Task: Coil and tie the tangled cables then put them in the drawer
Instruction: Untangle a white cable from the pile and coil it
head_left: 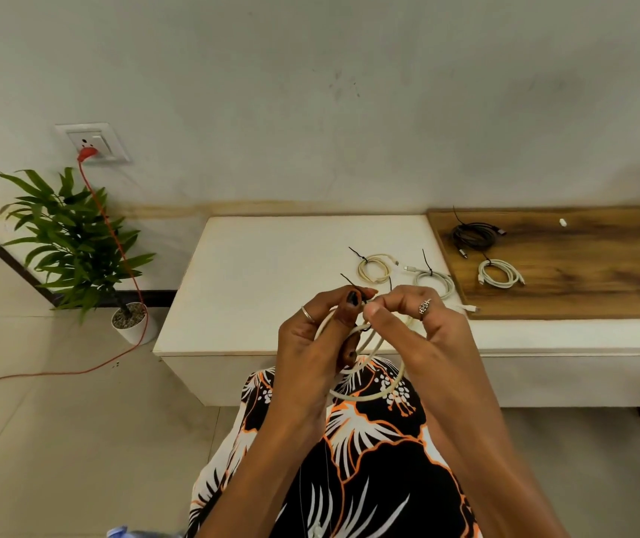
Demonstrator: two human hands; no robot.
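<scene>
above white bench (272, 266) by wall, both hands' fingers (353, 300) clamped on cream cable (373, 394), tied coils (374, 267) behind

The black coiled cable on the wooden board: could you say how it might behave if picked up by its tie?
The black coiled cable would likely lift as one bundle, since a black tie binds it. Its loose plug ends would probably dangle. It looks light and unlikely to roll, lying flat on the wooden board.

Evenly and softly lit, dimmer toward twelve o'clock, faint shadows only, no glare, sharp at centre, bowed by wide-angle distortion toward every edge.
</scene>
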